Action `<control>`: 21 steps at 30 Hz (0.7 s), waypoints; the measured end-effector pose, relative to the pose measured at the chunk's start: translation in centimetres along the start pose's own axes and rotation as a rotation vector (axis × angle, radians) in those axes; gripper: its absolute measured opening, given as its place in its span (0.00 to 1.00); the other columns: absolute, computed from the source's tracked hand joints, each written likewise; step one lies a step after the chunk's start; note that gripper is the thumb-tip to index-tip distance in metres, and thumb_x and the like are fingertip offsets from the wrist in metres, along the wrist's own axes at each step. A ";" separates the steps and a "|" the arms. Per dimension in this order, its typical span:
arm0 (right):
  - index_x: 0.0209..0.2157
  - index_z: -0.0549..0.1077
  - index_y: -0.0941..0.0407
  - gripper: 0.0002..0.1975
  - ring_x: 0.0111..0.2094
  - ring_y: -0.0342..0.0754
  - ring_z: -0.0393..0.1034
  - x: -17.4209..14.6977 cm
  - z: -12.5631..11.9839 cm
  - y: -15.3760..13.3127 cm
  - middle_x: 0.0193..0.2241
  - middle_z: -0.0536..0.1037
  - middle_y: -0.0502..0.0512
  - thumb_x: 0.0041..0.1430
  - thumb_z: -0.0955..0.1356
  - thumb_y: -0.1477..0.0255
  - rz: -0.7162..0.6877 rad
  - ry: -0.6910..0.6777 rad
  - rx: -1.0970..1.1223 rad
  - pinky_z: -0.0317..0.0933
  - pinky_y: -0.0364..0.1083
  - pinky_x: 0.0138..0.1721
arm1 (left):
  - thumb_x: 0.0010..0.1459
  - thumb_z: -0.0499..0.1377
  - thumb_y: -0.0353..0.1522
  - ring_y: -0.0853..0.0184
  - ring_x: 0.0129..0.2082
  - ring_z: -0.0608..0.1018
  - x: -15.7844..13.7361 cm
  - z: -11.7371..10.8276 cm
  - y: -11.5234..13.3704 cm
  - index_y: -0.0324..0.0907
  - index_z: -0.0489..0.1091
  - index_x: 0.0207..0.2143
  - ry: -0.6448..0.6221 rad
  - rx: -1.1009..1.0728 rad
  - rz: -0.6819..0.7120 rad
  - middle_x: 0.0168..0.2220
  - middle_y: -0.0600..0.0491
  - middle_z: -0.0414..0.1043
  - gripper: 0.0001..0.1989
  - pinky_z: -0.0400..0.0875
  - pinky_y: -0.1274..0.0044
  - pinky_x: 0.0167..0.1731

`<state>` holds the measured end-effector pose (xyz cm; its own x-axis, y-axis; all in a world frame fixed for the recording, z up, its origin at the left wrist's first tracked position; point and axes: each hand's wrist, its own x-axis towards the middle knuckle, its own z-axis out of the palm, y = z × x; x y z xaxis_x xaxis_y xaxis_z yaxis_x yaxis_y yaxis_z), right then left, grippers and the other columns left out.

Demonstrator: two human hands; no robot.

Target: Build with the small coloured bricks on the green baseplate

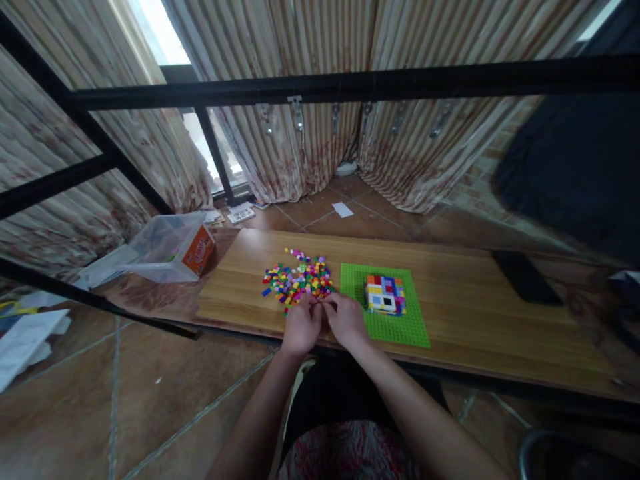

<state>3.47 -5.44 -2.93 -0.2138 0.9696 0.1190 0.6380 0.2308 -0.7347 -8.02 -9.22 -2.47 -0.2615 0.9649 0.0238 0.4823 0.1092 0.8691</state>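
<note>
My left hand and my right hand meet fingertip to fingertip at the near edge of a pile of small coloured building bricks. Both are closed in a pinch, and whatever lies between the fingers is too small and covered to make out. Just right of my right hand lies a green studded baseplate. On it stands a low block of joined bricks in red, yellow, white, blue and orange, with one black square near its front.
The bricks and baseplate lie on a long wooden table. A dark phone-like slab rests at its right. A clear plastic bin with an orange label sits to the left. Black metal bars cross in front of striped curtains.
</note>
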 end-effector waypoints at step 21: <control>0.34 0.76 0.55 0.10 0.35 0.49 0.72 -2.6 -1.2 0.8 0.33 0.77 0.56 0.58 0.63 0.70 -0.069 0.106 0.269 0.65 0.48 0.38 | 0.54 0.59 0.35 0.66 0.35 0.76 -1.9 -1.9 -3.0 0.41 0.73 0.36 0.350 -0.389 0.021 0.33 0.51 0.74 0.09 0.69 0.76 0.39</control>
<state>5.46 -7.63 -3.02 -0.1624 0.9587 0.2333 0.4025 0.2803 -0.8714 -10.59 -11.82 -4.16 -0.5512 0.8210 0.1489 0.1614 -0.0701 0.9844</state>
